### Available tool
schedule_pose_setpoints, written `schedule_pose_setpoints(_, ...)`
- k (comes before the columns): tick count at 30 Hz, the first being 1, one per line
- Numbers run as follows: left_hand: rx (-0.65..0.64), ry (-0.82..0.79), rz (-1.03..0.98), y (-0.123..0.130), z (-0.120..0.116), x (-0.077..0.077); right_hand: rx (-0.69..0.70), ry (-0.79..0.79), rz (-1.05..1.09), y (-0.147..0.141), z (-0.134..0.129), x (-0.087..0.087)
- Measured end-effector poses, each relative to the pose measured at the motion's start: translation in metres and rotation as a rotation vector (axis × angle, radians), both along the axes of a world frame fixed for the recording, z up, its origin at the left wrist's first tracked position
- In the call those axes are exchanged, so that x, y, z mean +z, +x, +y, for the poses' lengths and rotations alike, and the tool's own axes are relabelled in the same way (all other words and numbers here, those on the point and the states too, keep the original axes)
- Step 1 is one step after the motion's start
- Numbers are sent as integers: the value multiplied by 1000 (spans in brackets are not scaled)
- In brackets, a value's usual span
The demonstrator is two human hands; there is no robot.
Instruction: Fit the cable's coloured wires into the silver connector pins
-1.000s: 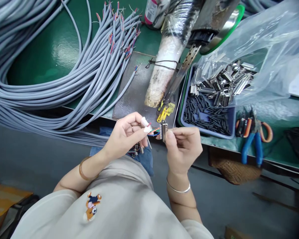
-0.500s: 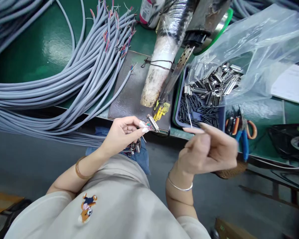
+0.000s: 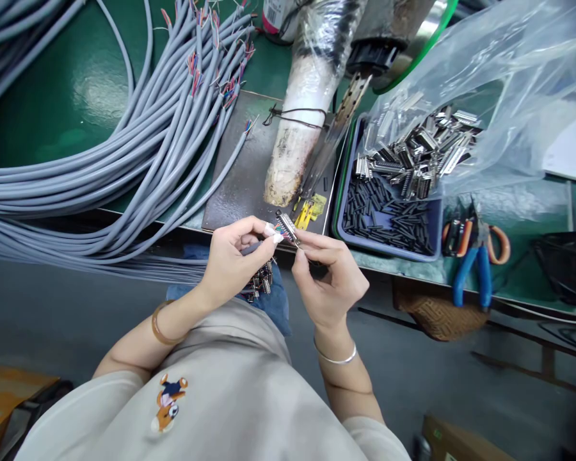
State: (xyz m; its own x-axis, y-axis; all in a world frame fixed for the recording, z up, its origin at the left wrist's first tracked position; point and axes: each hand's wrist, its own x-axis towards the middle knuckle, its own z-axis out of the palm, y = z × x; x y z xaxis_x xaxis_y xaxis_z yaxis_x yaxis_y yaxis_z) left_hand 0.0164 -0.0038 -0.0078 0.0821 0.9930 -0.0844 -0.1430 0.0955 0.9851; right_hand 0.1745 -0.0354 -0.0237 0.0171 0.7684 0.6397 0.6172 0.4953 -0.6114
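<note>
My left hand (image 3: 235,256) is closed in a pinch on the end of a grey cable, just behind a metal D-sub connector (image 3: 286,226). Thin coloured wires run from the cable into the back of that connector. On its other side my right hand (image 3: 331,272) is also pinched, thumb and forefinger on a thin wire (image 3: 298,246) touching or nearly touching the connector's lower end. Just beyond both hands, the soldering iron (image 3: 338,137) points down towards a yellow piece (image 3: 307,212) on the dark mat (image 3: 230,192). More wired connectors (image 3: 263,282) hang below my left hand.
Many grey cables (image 3: 139,153) with stripped ends spread across the left. A wrapped white tube (image 3: 288,144) slants over the mat. To the right, a blue tray (image 3: 434,230) holds black sleeves and a plastic bag (image 3: 499,115) of connectors. Cutters (image 3: 473,269) lie beside it.
My right hand has moved left from in front of the tray to the connector, its fingers now at the connector's end. My left hand keeps its grip. The view has shifted slightly.
</note>
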Motion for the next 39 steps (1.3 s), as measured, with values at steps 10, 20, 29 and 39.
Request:
schedule_pose_setpoints(10, 69, 212, 158, 7, 6, 4, -16, 47, -87, 1, 11, 7)
schedule_pose_setpoints(20, 99, 349, 244, 9, 8, 0, -1, 53, -71, 3, 17, 8)
schedule_pose_setpoints(29, 79, 451, 232, 5, 11, 4, -12, 79, -119, 2, 17, 13)
schedule_pose_setpoints(39, 50, 406, 274, 5, 11, 6, -15, 80, -130, 3, 18, 12)
